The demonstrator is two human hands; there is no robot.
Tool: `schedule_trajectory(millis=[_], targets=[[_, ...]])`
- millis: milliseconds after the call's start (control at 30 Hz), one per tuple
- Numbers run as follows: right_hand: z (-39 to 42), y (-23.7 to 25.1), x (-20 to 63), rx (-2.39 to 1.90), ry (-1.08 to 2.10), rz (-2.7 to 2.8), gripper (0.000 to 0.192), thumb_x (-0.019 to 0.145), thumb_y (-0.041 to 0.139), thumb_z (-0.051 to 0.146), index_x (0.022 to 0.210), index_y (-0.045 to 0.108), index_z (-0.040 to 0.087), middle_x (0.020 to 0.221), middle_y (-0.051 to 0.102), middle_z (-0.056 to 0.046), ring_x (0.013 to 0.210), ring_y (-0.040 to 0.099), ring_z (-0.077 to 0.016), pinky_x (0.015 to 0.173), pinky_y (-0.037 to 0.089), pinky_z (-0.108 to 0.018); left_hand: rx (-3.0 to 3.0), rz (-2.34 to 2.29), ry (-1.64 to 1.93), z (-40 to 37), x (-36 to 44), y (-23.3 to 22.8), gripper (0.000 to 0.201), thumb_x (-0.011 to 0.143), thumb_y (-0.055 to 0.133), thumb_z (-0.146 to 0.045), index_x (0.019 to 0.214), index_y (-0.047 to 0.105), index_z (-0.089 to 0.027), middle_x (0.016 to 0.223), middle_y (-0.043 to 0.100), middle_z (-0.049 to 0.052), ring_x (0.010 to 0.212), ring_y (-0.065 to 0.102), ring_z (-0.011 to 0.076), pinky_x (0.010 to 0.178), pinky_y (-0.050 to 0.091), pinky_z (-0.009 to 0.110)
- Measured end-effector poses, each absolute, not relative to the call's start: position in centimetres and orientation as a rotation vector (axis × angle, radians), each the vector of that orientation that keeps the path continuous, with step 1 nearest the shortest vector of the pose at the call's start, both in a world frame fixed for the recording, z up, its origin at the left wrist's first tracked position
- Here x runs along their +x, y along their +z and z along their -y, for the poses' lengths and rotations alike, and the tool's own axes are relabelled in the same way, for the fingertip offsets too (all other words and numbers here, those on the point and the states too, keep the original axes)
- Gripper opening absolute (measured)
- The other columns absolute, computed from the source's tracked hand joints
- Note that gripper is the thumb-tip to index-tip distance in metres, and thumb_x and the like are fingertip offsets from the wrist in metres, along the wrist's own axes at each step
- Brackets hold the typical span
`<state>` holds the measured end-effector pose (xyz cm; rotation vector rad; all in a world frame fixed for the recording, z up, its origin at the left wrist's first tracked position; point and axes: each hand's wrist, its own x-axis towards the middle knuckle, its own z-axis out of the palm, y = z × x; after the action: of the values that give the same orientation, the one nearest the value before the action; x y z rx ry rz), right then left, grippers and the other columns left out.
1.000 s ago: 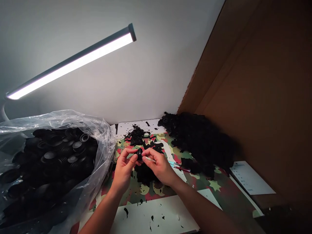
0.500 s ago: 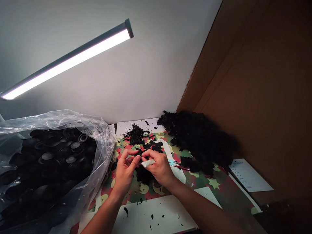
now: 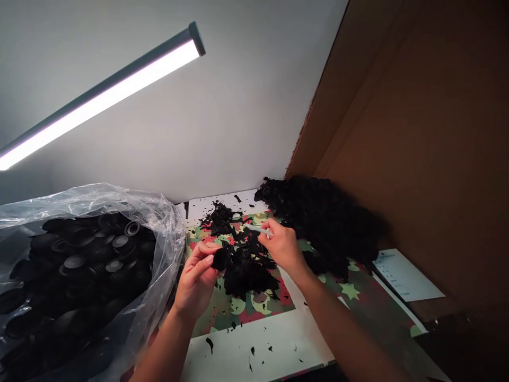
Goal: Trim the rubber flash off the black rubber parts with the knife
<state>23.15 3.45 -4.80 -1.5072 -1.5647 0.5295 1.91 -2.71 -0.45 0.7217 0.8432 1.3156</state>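
Black round rubber cap (image 3: 220, 259), pinched by left hand (image 3: 195, 279).

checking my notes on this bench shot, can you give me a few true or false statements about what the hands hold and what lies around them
1. The left hand pinches a small black round part. True.
2. The right hand holds a thin pale tool. True.
3. The clear plastic bag of black parts lies to the right of the hands. False: it lies to their left.
4. The lamp bar is switched off. False: it glows brightly.
5. A pile of black scraps lies between the hands. True.
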Motion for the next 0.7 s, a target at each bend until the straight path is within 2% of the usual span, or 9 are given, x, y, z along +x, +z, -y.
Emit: schedule_trajectory(millis=[100,167,233,300,367,467,567,633,700], targets=[[-3.0,-4.8,22.8,-1.343,0.884,1.654,0.013,0.074,0.057,0.026,0.062,0.053,0.023,0.044,0.036,0.009,0.043,0.031,-0.0111,0.046,0.024,-0.024,0.743,-0.838,1.367,2.5,2.0,-0.7,0.028,0.063,0.088,-0.031,0.071,0.066,-0.018,0.086,0.06,0.002,0.072,0.053,0.0127,0.062,0.047,0.023],[-2.4,-4.3,22.4,-1.156,1.106,1.717,0.013,0.079,0.057,0.03,0.069,0.059,0.022,0.049,0.039,0.008,0.045,0.034,-0.0107,0.046,0.026,-0.023,0.75,-0.87,1.341,2.3,2.2,-1.0,0.031,0.065,0.088,-0.036,0.068,0.064,-0.017,0.084,0.06,0.002,0.07,0.051,0.0121,0.061,0.046,0.022],[-1.9,-3.6,21.9,-1.043,1.116,1.709,0.017,0.087,0.056,0.033,0.079,0.066,0.021,0.062,0.053,0.004,0.055,0.047,-0.0125,0.05,0.036,-0.023,0.766,-0.904,1.329,2.2,2.3,-1.3,0.036,0.066,0.088,-0.041,0.065,0.062,-0.016,0.084,0.059,0.002,0.071,0.051,0.0121,0.061,0.045,0.022],[-1.4,-2.9,21.4,-0.986,1.003,1.682,0.023,0.093,0.055,0.038,0.09,0.071,0.021,0.082,0.064,-0.003,0.075,0.059,-0.0165,0.061,0.046,-0.025,0.813,-0.931,1.329,2.1,2.3,-1.5,0.036,0.065,0.089,-0.043,0.066,0.064,-0.017,0.084,0.059,0.002,0.073,0.052,0.0127,0.063,0.045,0.022],[-1.0,-2.5,20.9,-0.912,0.979,1.67,0.028,0.096,0.056,0.044,0.104,0.073,0.024,0.097,0.068,-0.006,0.091,0.064,-0.0196,0.072,0.052,-0.028,0.883,-0.965,1.319,2.1,2.3,-1.6,0.033,0.065,0.089,-0.042,0.073,0.068,-0.018,0.086,0.061,0.003,0.074,0.053,0.0136,0.064,0.045,0.022],[-0.5,-2.5,20.1,-0.814,1.087,1.661,0.035,0.09,0.068,0.049,0.116,0.072,0.026,0.108,0.071,-0.006,0.096,0.067,-0.021,0.076,0.055,-0.03,1.005,-1.01,1.312,2.0,2.2,-1.6,0.034,0.065,0.09,-0.039,0.088,0.072,-0.021,0.09,0.065,0.004,0.084,0.058,0.0169,0.071,0.048,0.023],[-0.2,-3.0,19.6,-0.832,1.038,1.669,0.027,0.087,0.073,0.045,0.106,0.077,0.027,0.096,0.075,-0.004,0.086,0.069,-0.0202,0.074,0.055,-0.03,1.105,-1.056,1.299,2.0,2.1,-1.6,0.039,0.064,0.091,-0.034,0.097,0.073,-0.022,0.093,0.068,0.005,0.091,0.062,0.0201,0.078,0.05,0.027],[-0.2,-3.1,19.6,-0.853,0.954,1.704,0.018,0.091,0.069,0.041,0.094,0.08,0.027,0.081,0.074,-0.003,0.075,0.067,-0.0188,0.071,0.054,-0.031,1.165,-1.103,1.26,2.0,1.9,-1.6,0.042,0.063,0.091,-0.031,0.1,0.075,-0.021,0.092,0.07,0.006,0.087,0.062,0.02,0.075,0.05,0.027],[-0.3,-3.1,19.9,-0.868,0.906,1.731,0.021,0.093,0.066,0.039,0.084,0.081,0.027,0.074,0.073,-0.002,0.069,0.065,-0.0183,0.067,0.053,-0.031,1.247,-1.144,1.209,1.9,1.6,-1.7,0.042,0.063,0.091,-0.029,0.102,0.077,-0.021,0.089,0.071,0.005,0.081,0.061,0.0191,0.071,0.049,0.027]])
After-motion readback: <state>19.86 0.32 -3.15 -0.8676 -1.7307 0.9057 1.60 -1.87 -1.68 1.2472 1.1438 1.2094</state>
